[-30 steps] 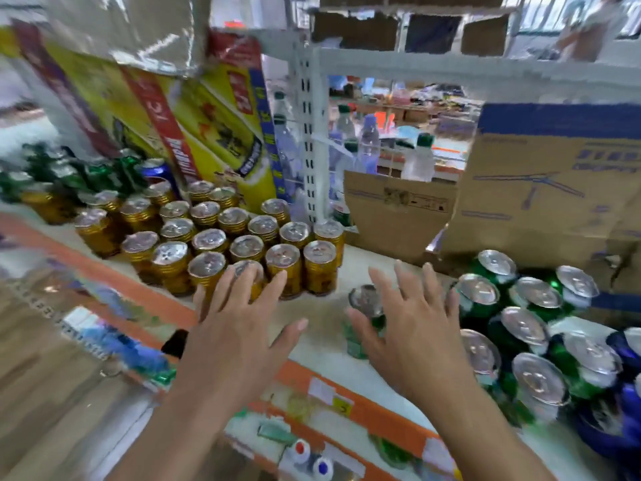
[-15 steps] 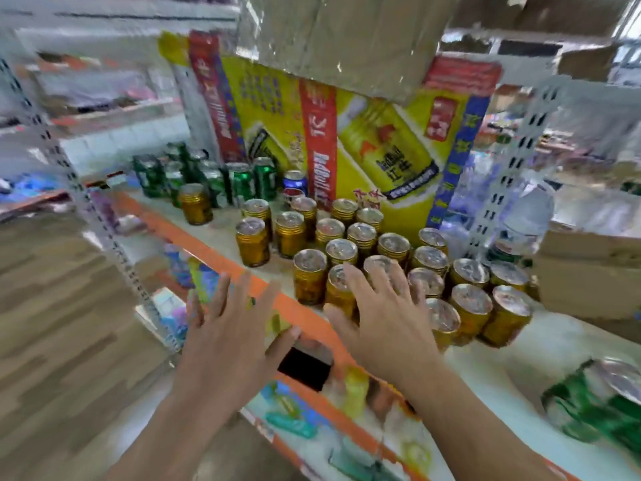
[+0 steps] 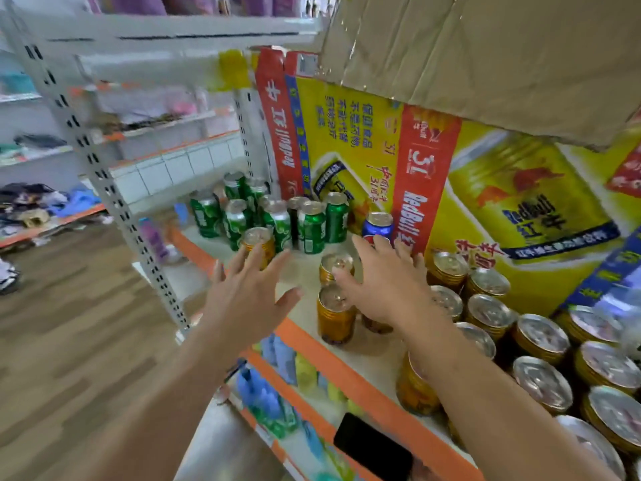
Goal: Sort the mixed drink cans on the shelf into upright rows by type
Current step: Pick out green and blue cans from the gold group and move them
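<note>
Fingers (image 3: 257,260) fanned wide on both sides, nothing held! In the head view, the left hand (image 3: 246,300) hovers at centre frame, palm down. Its fingertips are just short of a stray gold can (image 3: 258,239) standing upright against the green cans (image 3: 277,216) clustered upper centre. The right hand (image 3: 385,289) is splayed too, just right of centre, thumb beside the lid of a lone gold can (image 3: 335,264); whether it touches, I can't tell. A second loose gold can (image 3: 334,317) stands just below that one, near the orange front lip of the shelf (image 3: 350,380). One blue can (image 3: 378,224) peeks out above the right hand's fingertips, tucked against the yellow carton (image 3: 503,189) at the back. Down the right edge, the main block of gold cans (image 3: 541,338) sits upright in tidy rows, lids up.

So the sorting looks well along, with the strays in the middle left to go. Handling call: these cans are rigid and, if sealed, carry some weight, and the painted metal is smooth and could slip. The best grip is round the body at mid-height, thumb opposite the fingers. Where neighbours crowd in, as with that gold one by the greens, take the top rim from above. A careless knock could topple the cans alongside.
</note>
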{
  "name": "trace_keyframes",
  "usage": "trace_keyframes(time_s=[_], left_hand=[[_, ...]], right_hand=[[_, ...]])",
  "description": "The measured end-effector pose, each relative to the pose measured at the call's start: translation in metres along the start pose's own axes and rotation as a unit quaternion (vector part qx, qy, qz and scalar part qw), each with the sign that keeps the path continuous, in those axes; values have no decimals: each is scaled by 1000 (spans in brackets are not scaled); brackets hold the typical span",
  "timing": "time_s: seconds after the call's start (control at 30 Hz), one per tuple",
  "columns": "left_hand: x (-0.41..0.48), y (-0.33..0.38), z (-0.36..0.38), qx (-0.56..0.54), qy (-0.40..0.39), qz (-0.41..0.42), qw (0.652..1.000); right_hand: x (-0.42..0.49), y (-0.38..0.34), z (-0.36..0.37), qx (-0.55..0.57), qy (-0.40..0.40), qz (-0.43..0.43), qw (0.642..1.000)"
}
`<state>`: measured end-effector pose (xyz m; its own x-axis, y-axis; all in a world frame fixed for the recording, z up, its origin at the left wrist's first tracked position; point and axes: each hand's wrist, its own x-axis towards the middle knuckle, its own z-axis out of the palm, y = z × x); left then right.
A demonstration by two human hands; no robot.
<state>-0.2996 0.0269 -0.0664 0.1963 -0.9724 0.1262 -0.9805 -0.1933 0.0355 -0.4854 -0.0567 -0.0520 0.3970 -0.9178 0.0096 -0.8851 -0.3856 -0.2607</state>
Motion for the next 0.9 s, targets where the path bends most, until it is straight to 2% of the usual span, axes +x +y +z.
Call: trace_keyframes(time_s=[0.4,0.53,0.7,0.9], left_hand=[[160,-71,14,-15,-48,30,998],[209,-82,24,27,-54,113,992],[248,-93,44,56,-115,224,966],[265,-100,52,-65,-138,287,946]], right_hand=[[146,-47,27,-33,-22,19,999],[174,-66,32,-38,13,5,999],[202,-83,41,-49,-25,64,996],[213,-91,54,12,-18,171,985]])
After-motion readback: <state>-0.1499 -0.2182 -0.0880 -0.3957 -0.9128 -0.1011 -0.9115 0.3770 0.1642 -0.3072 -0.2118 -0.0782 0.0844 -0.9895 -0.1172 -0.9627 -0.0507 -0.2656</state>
